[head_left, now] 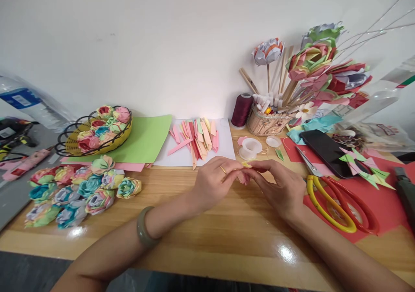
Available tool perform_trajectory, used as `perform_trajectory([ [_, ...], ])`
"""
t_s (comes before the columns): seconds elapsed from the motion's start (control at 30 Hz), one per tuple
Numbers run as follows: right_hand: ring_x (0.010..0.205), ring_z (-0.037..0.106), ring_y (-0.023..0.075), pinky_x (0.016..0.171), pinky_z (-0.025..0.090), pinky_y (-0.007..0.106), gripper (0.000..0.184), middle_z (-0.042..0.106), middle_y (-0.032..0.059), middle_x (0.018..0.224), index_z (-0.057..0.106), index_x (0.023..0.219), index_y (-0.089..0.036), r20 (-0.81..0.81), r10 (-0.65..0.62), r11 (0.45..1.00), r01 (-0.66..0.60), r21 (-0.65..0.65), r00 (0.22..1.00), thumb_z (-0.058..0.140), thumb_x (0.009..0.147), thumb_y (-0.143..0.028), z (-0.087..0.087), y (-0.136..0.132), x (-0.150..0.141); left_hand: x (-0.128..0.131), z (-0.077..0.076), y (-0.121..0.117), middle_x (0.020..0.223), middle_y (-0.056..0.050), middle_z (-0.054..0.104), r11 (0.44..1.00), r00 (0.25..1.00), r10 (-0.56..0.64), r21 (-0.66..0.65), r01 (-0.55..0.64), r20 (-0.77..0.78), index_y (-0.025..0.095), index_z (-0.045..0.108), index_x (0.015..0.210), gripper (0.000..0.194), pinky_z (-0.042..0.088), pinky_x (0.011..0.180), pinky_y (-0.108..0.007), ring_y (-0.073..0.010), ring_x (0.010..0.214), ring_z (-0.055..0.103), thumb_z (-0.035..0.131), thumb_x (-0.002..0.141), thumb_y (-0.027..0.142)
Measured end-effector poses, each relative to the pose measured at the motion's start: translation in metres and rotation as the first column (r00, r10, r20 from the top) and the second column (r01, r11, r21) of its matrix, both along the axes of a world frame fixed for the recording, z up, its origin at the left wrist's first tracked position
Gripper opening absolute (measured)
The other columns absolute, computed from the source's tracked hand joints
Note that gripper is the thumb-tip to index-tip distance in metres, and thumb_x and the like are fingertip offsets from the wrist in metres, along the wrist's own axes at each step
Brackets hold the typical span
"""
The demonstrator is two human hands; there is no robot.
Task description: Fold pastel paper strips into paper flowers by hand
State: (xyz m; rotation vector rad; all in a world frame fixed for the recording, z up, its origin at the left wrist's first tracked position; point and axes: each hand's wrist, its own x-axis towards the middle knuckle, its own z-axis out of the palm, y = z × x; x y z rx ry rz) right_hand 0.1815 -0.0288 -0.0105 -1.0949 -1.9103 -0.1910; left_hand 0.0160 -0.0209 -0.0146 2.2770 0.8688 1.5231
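My left hand (215, 177) and my right hand (282, 186) meet over the middle of the table, their fingertips pinched on a small piece of folded paper (244, 178), pink with a bit of yellow on top. Fingers cover much of that piece. Just beyond the hands, folded paper strips (197, 138) in pink, red, peach and green lie heaped on a white sheet (164, 153). A small white round container (250, 147) stands close behind my right fingers. To the right of that hand lie scissors (333, 205) with yellow and red handles.
Several paper flowers (87, 186) sit at the left, with more in a yellow basket (125, 134) on green paper (151, 134). At the back right stand a maroon thread spool (242, 109) and a woven holder (267, 122) of sticks and flowers. A black phone (327, 151) lies near red paper (385, 203).
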Motion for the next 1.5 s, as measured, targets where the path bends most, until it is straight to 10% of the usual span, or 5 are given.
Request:
perform_trajectory([
  [1.2,0.067,0.065,0.0154,0.058,0.053,0.026,0.014,0.069,0.0035,0.075,0.056,0.086,-0.021,-0.023,0.224,0.975,-0.224,0.003,0.974,0.063,0.075,-0.013,0.005,-0.003,-0.004,0.001,0.003,0.002,0.081,-0.004,0.059,0.980,0.999,-0.008,-0.200,0.002,-0.031,0.017,0.052,0.082,0.011,0.047,0.071,-0.031,-0.0157,0.080,0.055,0.060,0.074,0.019],
  [1.5,0.065,0.059,0.0171,0.059,0.047,0.031,0.024,0.066,0.0036,0.073,0.059,0.092,-0.022,0.080,0.117,0.973,-0.130,0.191,0.990,0.069,0.070,-0.019,0.011,-0.005,-0.002,0.001,0.007,-0.001,0.080,-0.005,0.063,0.998,0.993,-0.044,-0.037,0.048,0.109,0.017,0.055,0.083,0.013,0.050,0.071,-0.030,-0.0145,0.080,0.058,0.055,0.074,0.008],
])
